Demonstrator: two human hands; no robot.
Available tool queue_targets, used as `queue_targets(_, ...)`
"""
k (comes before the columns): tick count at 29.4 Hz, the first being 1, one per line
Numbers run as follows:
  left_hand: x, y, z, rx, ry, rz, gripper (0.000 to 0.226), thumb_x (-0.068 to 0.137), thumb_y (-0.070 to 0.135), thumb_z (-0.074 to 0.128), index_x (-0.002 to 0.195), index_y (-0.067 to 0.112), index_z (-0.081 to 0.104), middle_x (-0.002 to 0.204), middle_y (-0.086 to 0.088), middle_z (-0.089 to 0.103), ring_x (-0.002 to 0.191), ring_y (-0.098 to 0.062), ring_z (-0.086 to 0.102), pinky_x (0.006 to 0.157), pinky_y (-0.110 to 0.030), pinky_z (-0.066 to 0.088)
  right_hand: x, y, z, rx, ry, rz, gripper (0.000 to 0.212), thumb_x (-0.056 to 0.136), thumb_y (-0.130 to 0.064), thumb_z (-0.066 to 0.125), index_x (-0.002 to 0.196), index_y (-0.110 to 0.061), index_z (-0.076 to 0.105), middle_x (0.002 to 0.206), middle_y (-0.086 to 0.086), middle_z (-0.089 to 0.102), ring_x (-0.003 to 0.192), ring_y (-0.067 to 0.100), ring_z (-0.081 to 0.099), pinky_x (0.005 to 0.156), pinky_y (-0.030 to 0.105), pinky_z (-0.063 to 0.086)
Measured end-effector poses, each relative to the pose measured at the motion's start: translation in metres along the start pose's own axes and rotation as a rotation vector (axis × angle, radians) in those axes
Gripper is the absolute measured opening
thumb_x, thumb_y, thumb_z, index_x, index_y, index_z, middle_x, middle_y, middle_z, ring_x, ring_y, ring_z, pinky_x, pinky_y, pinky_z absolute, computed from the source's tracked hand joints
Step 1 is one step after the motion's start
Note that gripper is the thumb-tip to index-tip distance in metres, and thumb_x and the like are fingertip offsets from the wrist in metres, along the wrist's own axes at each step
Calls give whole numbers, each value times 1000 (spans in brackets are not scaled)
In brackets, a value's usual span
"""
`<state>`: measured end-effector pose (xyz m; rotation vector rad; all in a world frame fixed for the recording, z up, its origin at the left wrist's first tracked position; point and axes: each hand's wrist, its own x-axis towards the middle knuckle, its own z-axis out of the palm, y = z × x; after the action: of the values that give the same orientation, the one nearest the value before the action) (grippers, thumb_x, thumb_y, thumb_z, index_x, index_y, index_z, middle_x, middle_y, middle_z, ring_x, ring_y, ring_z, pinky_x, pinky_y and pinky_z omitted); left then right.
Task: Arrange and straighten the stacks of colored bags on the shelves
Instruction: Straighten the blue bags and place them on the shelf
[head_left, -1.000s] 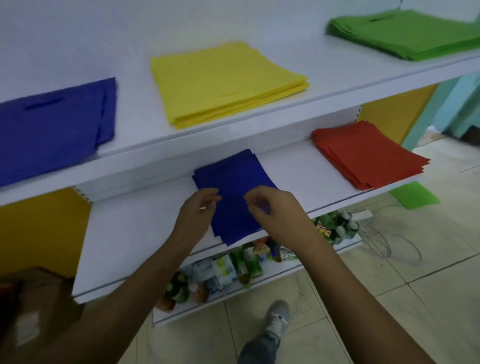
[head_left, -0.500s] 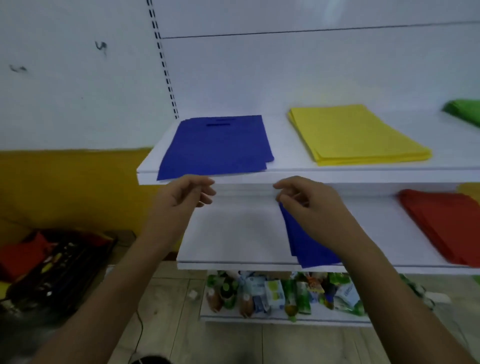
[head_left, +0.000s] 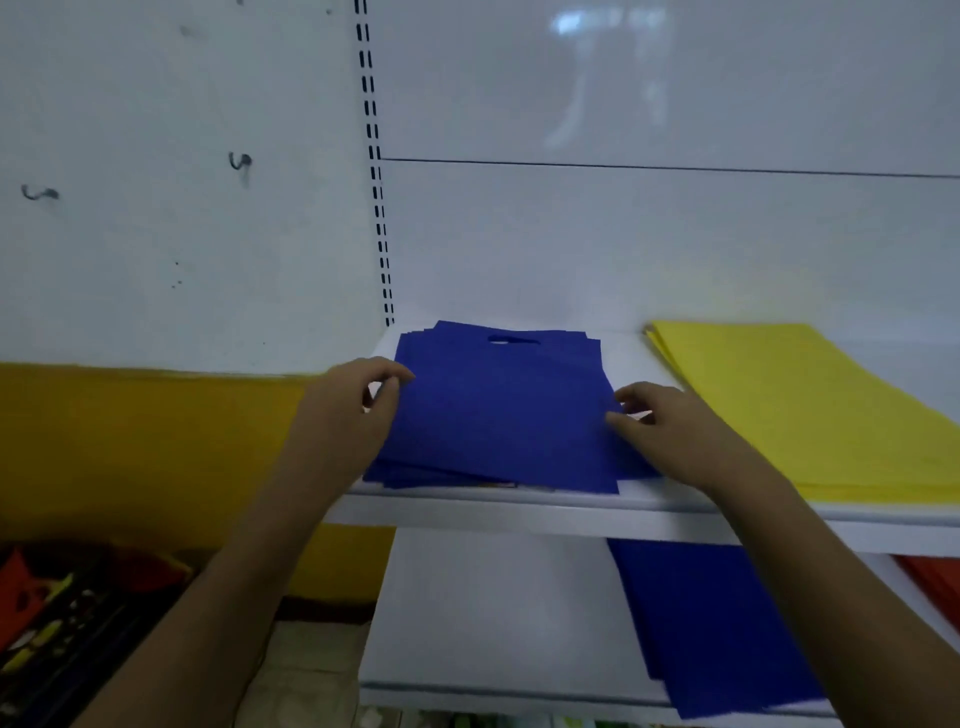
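Note:
A stack of blue bags (head_left: 498, 415) lies on the upper shelf (head_left: 519, 512), its layers fanned unevenly at the front and left. My left hand (head_left: 348, 415) is at the stack's left edge, with loosely curled fingertips touching it. At the right edge, the thumb of my right hand (head_left: 670, 436) rests on the top bag. A neat yellow stack (head_left: 810, 410) lies to the right on the same shelf. On the lower shelf (head_left: 493, 613), more blue bags (head_left: 717, 623) hang over the front edge. A red stack (head_left: 935, 577) shows at the far right.
A white back panel with a slotted upright (head_left: 376, 197) stands behind the shelves. The wall to the left is white above and yellow below. A dark crate (head_left: 67, 623) with red and mixed items sits on the floor at lower left.
The view has risen from the lower shelf to the upper one. Both hands left the lower blue bags and moved up to the sides of the upper blue stack.

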<state>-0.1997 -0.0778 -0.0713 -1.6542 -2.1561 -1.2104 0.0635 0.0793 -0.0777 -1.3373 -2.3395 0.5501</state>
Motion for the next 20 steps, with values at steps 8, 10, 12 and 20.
queue_targets(8,33,-12,26,464,-656,-102,54,95,53,32,130,15,49,130,-6,52,118,-18,47,97,-30,39,35,-3,15,-214,-108,76,59,86,-52,58,136,-24,43,134,2,50,117,20,50,97,33,44)
queue_targets(10,29,-9,30,473,-631,-82,54,95,54,31,133,18,46,134,-4,51,123,-17,44,103,-31,37,42,-3,11,-156,-123,85,59,87,-47,60,137,-23,41,137,2,48,120,20,49,96,31,41)
queue_targets(12,23,-1,32,404,-651,-90,55,96,53,32,140,22,39,145,0,42,135,-16,35,110,-32,29,50,0,9,-93,-106,93,57,87,-43,61,136,-21,42,137,2,49,120,19,49,96,30,40)
queue_targets(20,33,3,35,26,-574,-269,56,94,52,40,145,31,30,154,7,26,140,-15,28,111,-34,28,71,10,6,357,-37,168,40,87,-18,66,125,-15,52,111,2,58,92,14,60,68,27,50)
